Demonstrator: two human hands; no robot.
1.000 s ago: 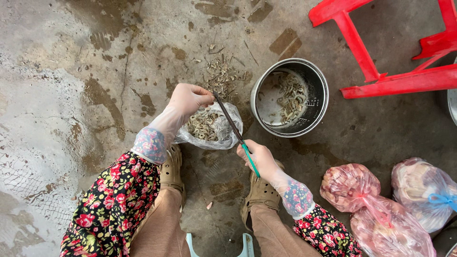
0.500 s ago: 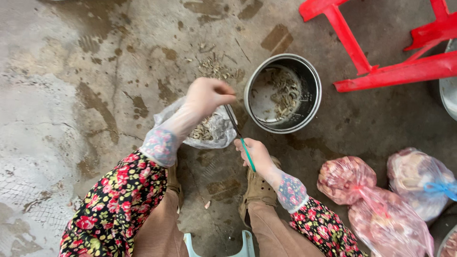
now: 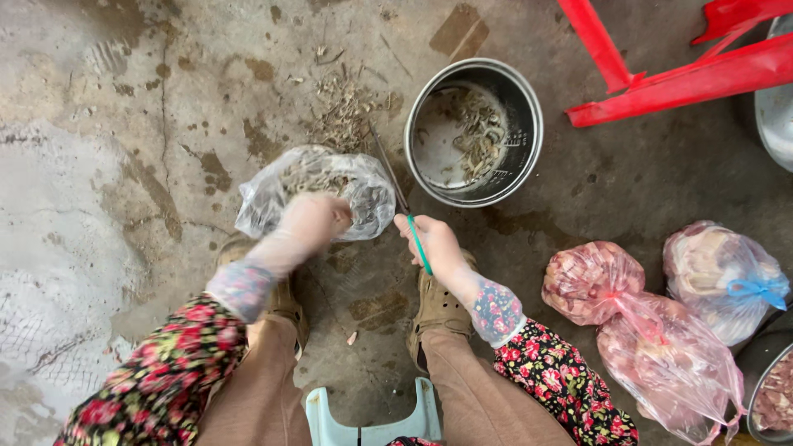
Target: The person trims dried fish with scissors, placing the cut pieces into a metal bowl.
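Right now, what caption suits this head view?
Left hand reaches into clear bag; right hand holds green-handled knife beside metal pot.

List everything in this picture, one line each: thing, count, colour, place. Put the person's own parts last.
clear bag of small pale pieces: 1, transparent, on the floor by the left hand
knife: 1, dark blade with green handle, in the right hand
metal pot: 1, silver, pale strips inside, upper centre
scraps pile: 1, brownish, left of the pot
pink bags: 2, tied, lower right
bag with blue tie: 1, clear, far right
red frame: 1, top right
stool: 1, pale green, bottom centre
concrete floor: 1, grey, wet stains
shoes: 2, brown
left hand: gloved, on the clear bag
right hand: gripping the knife handle
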